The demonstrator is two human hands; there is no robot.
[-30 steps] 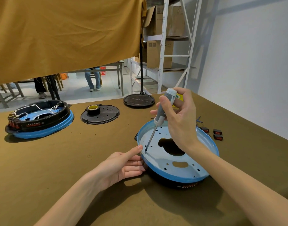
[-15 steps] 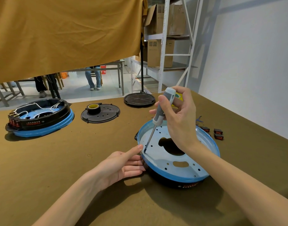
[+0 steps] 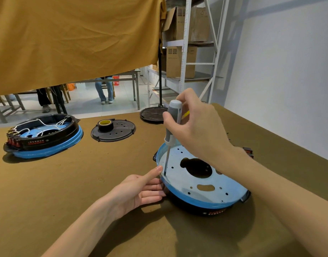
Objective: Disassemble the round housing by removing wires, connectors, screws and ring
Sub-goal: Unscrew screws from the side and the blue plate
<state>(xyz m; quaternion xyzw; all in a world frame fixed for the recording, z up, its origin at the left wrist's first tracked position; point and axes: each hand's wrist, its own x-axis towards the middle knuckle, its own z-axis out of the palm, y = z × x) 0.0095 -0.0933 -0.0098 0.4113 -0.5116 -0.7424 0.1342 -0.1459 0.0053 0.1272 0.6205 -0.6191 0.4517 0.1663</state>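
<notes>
Screwdriver (image 3: 171,131) now stands more upright than before. At ten o'clock a second housing (image 3: 46,138) holds white wires. Left hand (image 3: 139,191) steadies the round housing (image 3: 202,182) at four o'clock, fingers relaxed; right hand (image 3: 196,130) grips the screwdriver

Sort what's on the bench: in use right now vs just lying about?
In use: round housing, screwdriver, right hand gripping it, left hand steadying the rim.
Lying about: second housing with wires, black cover plate, tape roll, far black disc.
</notes>
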